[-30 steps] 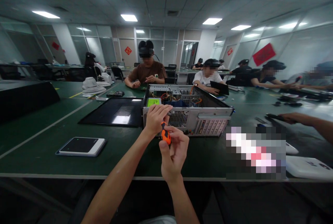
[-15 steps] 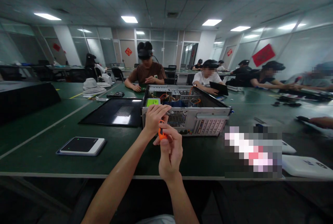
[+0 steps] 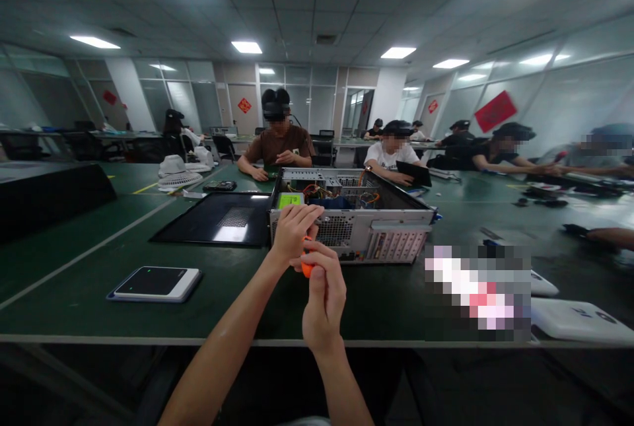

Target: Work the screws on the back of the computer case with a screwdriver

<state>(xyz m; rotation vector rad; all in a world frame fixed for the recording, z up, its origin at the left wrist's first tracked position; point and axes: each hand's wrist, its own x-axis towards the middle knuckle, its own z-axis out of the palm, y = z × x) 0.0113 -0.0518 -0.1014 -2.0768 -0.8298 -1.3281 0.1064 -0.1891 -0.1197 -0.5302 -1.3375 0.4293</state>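
Observation:
In front of me an opened computer case (image 3: 403, 216) lies on the green table, its vented rear side facing me. Cables and a green-yellow label (image 3: 290, 200) show inside it. My right hand (image 3: 323, 300) is closed around the orange and black handle of a screwdriver (image 3: 307, 270), held close to the rear left part of the case. The screwdriver's shaft and tip are hidden by my hands. My left hand (image 3: 293, 233) lies against the rear of the case with fingers stretched out along its upper edge; the thumb is mostly hidden.
A black side panel (image 3: 198, 218) lies left of the case. Nearer sits a white and black flat device (image 3: 157, 282). White fans (image 3: 179, 178) stand farther back. White rounded devices (image 3: 577, 320) lie at right, beside a pixelated patch. Several people work around the tables.
The screwdriver handle has turned a little in my right hand, and its fingers have shifted over it. My left hand stays at the case. The view has tilted slightly upward.

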